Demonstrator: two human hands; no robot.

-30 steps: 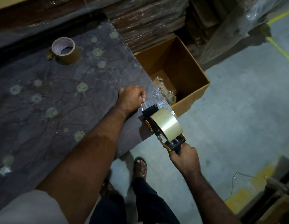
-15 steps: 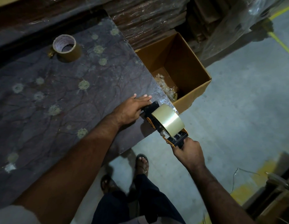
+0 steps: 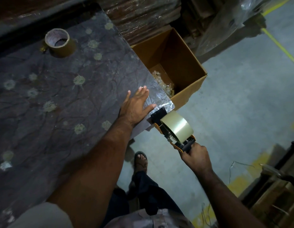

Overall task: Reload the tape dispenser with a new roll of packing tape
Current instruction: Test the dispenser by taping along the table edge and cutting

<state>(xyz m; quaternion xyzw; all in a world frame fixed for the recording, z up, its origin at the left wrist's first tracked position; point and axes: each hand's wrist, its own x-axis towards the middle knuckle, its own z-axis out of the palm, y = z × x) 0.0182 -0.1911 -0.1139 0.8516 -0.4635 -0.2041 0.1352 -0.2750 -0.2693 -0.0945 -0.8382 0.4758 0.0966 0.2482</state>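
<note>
The black and orange tape dispenser (image 3: 161, 116) carries a full clear roll of packing tape (image 3: 176, 127) and its front end rests at the table's near right corner. My right hand (image 3: 194, 157) grips the dispenser's handle below the roll. My left hand (image 3: 136, 106) lies flat on the table with straight fingers, pressing on shiny clear tape (image 3: 157, 97) stuck along the table's right edge, just left of the dispenser's front. A nearly used-up brown tape roll (image 3: 59, 42) stands on the table at the far left.
The table (image 3: 44, 96) has a dark patterned cover. An open cardboard box (image 3: 189, 94) with crumpled clear tape inside stands on the floor past the table's right edge. Wrapped stacks rise behind it. My sandalled foot (image 3: 140, 159) is under the table corner. Wooden items sit at lower right.
My left hand has opened from a pinch on the tape end to a flat palm on the table. The dispenser, in my right hand, has drawn back slightly off the corner.
</note>
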